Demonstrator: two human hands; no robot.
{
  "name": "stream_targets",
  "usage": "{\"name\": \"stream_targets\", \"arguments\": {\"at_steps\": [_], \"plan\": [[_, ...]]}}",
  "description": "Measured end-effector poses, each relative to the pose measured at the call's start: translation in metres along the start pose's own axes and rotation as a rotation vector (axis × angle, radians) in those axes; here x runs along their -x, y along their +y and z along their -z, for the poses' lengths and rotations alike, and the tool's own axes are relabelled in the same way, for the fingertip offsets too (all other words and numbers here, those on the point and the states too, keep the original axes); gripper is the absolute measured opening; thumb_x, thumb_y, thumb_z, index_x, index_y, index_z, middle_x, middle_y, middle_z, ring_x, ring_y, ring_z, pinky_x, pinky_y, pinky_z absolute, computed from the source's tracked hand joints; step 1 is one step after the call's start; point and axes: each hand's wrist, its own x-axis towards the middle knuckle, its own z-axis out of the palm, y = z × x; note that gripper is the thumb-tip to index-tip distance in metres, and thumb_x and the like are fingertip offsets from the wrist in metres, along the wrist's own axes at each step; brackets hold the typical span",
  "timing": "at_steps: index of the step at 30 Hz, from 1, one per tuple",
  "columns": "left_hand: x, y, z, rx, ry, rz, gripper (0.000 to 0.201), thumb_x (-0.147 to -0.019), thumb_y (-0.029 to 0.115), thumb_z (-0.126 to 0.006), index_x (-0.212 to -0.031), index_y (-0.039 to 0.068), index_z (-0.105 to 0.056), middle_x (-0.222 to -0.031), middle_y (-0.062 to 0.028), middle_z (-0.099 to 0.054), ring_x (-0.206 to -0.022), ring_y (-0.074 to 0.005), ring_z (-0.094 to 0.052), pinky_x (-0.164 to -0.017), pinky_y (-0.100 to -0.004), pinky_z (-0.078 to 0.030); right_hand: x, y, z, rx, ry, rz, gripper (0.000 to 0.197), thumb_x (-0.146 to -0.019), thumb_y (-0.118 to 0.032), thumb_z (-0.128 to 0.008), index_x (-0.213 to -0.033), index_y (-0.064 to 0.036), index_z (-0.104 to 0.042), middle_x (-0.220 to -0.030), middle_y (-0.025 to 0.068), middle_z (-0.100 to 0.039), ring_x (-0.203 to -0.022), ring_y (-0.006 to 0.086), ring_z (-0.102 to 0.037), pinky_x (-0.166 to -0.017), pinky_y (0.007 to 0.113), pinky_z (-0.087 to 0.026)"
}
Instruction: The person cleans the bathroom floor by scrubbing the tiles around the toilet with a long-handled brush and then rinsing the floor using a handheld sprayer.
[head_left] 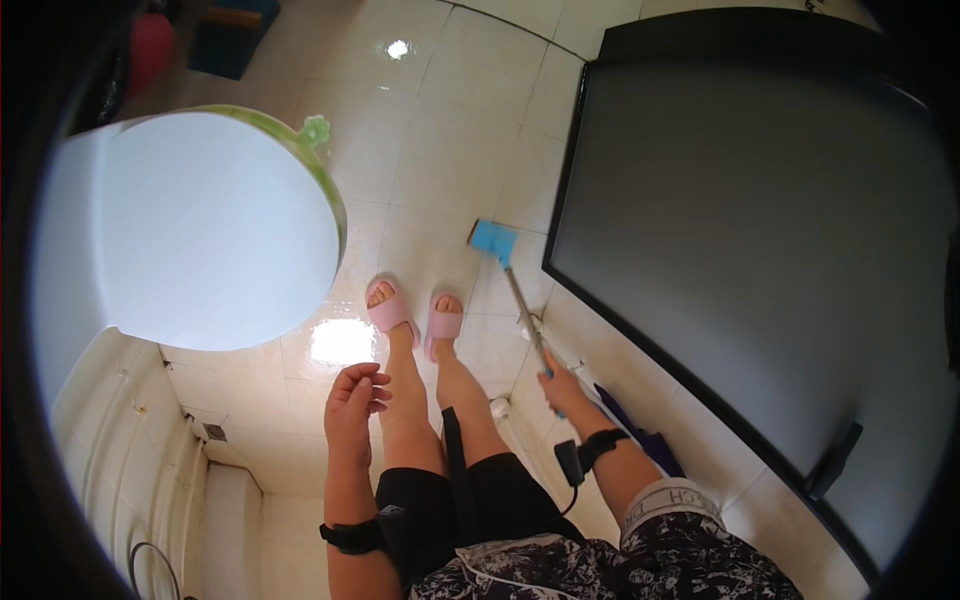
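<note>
A pale round lid point(215, 230) with a green edge fills the left, a dark door point(750, 230) the right. Between them, pink slippers point(388, 314) stand on the tiled floor point(450, 160), just beside the mop point(520, 300). Its flat blue head, with a brownish strip along one edge, lies ahead of the feet, near the door; its pole is grey metal. The right hand point(566, 390) grasps the pole; the left hand point(357, 400) is released, fingers loosely bent.
</note>
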Motion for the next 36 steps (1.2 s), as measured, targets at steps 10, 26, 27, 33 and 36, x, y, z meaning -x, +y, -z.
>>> {"name": "stream_targets", "arguments": {"at_steps": [10, 26, 27, 33, 36], "plan": [[0.018, -0.05, 0.028, -0.048, -0.004, -0.016, 0.019, -0.089, 0.013, -0.045, -0.102, 0.004, -0.054, -0.09, -0.0049, -0.06, -0.073, -0.0091, -0.055, -0.064, -0.0211, -0.042, -0.046, 0.017, -0.052, -0.237, 0.181, 0.068, 0.065, -0.085, -0.02, -0.048, -0.14, -0.0269, -0.015, -0.058, 0.013, -0.054, -0.043, 0.0211, -0.053, -0.041, 0.035, -0.044], [0.102, -0.178, 0.089, -0.065, -0.02, -0.019, 0.019, -0.09, 0.013, -0.043, -0.103, 0.004, -0.052, -0.087, -0.0056, -0.059, -0.069, -0.0098, -0.055, -0.06, -0.0206, -0.042, -0.024, 0.076, -0.17, -0.423, 0.093, 0.095, 0.068, -0.084, -0.017, -0.044, -0.141, -0.0202, -0.006, -0.059, 0.0149, -0.056, -0.042, 0.0243, -0.052, -0.04, 0.036, -0.044], [0.11, -0.181, 0.091, -0.052, -0.014, -0.01, 0.019, -0.09, 0.013, -0.043, -0.103, 0.004, -0.052, -0.087, -0.0056, -0.059, -0.069, -0.0097, -0.055, -0.059, -0.0205, -0.042, -0.005, 0.085, -0.198, -0.33, 0.045, 0.082, 0.067, -0.086, -0.019, -0.042, -0.141, -0.0208, -0.004, -0.062, 0.0171, -0.058, -0.043, 0.0253, -0.054, -0.043, 0.037, -0.045], [0.132, -0.201, 0.122, -0.087, -0.005, 0.004, 0.019, -0.09, 0.013, -0.043, -0.104, 0.004, -0.053, -0.089, -0.0053, -0.06, -0.07, -0.009, -0.055, -0.061, -0.0204, -0.042, 0.072, 0.111, -0.259, 0.214, -0.099, 0.187, 0.064, -0.086, -0.023, -0.042, -0.14, -0.026, -0.008, -0.081, 0.0224, -0.061, -0.076, 0.0361, -0.06, -0.067, 0.045, -0.046], [0.128, -0.2, 0.131, -0.11, 0.001, -0.031, 0.019, -0.09, 0.013, -0.043, -0.104, 0.004, -0.053, -0.088, -0.0059, -0.059, -0.07, -0.0105, -0.056, -0.06, -0.0213, -0.042, 0.054, 0.096, -0.25, 0.256, 0.084, 0.365, 0.061, -0.086, -0.023, -0.044, -0.139, -0.0271, -0.014, -0.081, 0.0206, -0.061, -0.076, 0.0365, -0.06, -0.067, 0.046, -0.046]]}}
